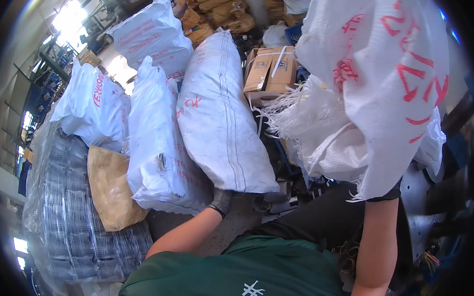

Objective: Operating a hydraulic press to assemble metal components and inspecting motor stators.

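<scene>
My left hand (pixel 221 201), in a dark glove, is tucked under the near end of a long white sack (pixel 220 115) that leans away from me in the middle of the scene. The sack's bottom edge covers my fingers, so I cannot tell whether they are curled shut or spread flat against it.

My right hand (pixel 385 194) is up on the right, also gloved, and mostly buried beneath a big white bag (pixel 377 75) with red marks painted on it. I cannot tell how my fingers sit there either. The bag hangs close in front of me, and its frayed woven edge (pixel 289 105) sticks out to the left.

Left of the long sack, touching it, another white sack (pixel 158 144) leans the same way. Left of that lies a brown paper sack (pixel 111 187), and beyond it a wrapped bale (pixel 73 215) in clear plastic. A further white sack (pixel 93 104) rests on the bale. Far off, between the sacks, stands a cardboard box (pixel 272 70). My green shirt (pixel 252 275) fills the near edge.
</scene>
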`<state>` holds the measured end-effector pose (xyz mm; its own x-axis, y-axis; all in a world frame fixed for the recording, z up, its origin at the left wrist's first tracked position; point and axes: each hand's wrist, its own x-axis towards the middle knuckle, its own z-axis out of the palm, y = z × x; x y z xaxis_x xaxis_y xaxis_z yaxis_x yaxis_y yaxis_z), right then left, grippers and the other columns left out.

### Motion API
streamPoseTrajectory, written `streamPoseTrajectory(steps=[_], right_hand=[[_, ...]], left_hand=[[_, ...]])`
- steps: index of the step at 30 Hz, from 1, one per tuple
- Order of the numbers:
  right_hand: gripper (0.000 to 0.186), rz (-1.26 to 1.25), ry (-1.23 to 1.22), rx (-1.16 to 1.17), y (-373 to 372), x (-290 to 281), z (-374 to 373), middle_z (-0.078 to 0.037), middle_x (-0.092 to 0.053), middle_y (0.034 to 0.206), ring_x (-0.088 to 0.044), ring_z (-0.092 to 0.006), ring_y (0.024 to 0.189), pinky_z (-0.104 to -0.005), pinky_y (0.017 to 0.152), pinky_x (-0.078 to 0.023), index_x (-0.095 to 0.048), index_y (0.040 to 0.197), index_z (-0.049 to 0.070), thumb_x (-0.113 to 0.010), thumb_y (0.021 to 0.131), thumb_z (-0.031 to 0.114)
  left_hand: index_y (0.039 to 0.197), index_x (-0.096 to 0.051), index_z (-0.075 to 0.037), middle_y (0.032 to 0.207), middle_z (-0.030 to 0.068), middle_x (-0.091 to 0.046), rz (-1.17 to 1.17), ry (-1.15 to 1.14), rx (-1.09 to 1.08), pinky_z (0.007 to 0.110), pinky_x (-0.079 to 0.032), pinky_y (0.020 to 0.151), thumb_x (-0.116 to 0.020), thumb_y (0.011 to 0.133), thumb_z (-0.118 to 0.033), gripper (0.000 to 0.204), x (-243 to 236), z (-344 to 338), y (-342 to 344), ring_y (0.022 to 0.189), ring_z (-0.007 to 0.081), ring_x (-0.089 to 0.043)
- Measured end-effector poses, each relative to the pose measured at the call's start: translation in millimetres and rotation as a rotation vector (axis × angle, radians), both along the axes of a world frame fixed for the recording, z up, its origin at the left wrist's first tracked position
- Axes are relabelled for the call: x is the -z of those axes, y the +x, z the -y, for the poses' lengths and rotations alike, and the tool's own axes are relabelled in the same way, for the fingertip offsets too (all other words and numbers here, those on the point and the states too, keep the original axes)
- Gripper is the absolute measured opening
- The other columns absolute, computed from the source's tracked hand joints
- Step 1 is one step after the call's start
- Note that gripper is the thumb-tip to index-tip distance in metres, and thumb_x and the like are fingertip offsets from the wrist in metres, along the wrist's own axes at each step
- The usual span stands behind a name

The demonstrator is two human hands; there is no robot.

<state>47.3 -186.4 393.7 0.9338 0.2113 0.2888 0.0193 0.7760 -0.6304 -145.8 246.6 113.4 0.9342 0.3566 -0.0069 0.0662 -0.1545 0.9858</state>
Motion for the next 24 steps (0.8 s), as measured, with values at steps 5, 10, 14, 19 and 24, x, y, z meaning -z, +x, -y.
streamPoseTrajectory(steps=[5,10,14,19,24], right_hand=[[0.051,-0.107,0.009,0.148,9,13,-2,-0.014,-0.061,0.147,-0.06,-0.03,0.134,-0.0461,0.116,-0.049,-0.052,0.152,0.004,-0.049,0.116,0.04],[0.036,-0.015,-0.18,0.08,-4,82,-58,-0.009,-0.065,0.134,-0.064,-0.0205,0.121,-0.0388,0.104,-0.055,-0.057,0.144,0.004,-0.053,0.116,0.026],[0.034,0.234,-0.79,0.144,-3,111,-102,-0.005,-0.067,0.124,-0.067,-0.0197,0.111,-0.0369,0.097,-0.058,-0.06,0.139,0.008,-0.059,0.113,0.031],[0.058,-0.02,-0.584,-0.185,-38,38,-56,-0.015,-0.071,0.128,-0.069,-0.0204,0.116,-0.0366,0.1,-0.059,-0.057,0.15,0.0,-0.081,0.1,0.018],[0.046,-0.156,-0.607,0.107,-66,-16,19,-0.013,-0.075,0.121,-0.071,-0.0194,0.113,-0.0346,0.101,-0.058,-0.064,0.139,-0.001,-0.08,0.098,0.011]], left_hand=[[0.159,-0.052,-0.004,0.148,0.0135,-0.066,-0.616,0.574,1.099,0.041,-0.055,0.105,-0.075,0.105,-0.031,0.065,-189,16,70,0.129,0.0197,-0.064],[0.158,-0.053,-0.005,0.141,0.0085,-0.066,0.118,-0.155,0.689,0.039,-0.053,0.11,-0.077,0.1,-0.036,0.07,-227,61,111,0.126,0.0268,-0.064],[0.14,-0.065,0.0,0.136,0.0074,-0.069,0.218,-0.486,0.984,0.036,-0.054,0.104,-0.057,0.111,-0.022,0.037,-199,86,198,0.12,0.0209,-0.065],[0.137,-0.067,-0.003,0.134,0.0114,-0.07,0.526,-0.415,0.401,0.042,-0.052,0.109,-0.054,0.111,-0.027,0.038,-263,3,246,0.122,0.0262,-0.067],[0.129,-0.072,-0.005,0.129,0.0136,-0.075,0.745,0.967,-0.683,0.047,-0.051,0.106,-0.054,0.109,-0.035,0.041,-328,-111,373,0.121,0.0326,-0.069]])
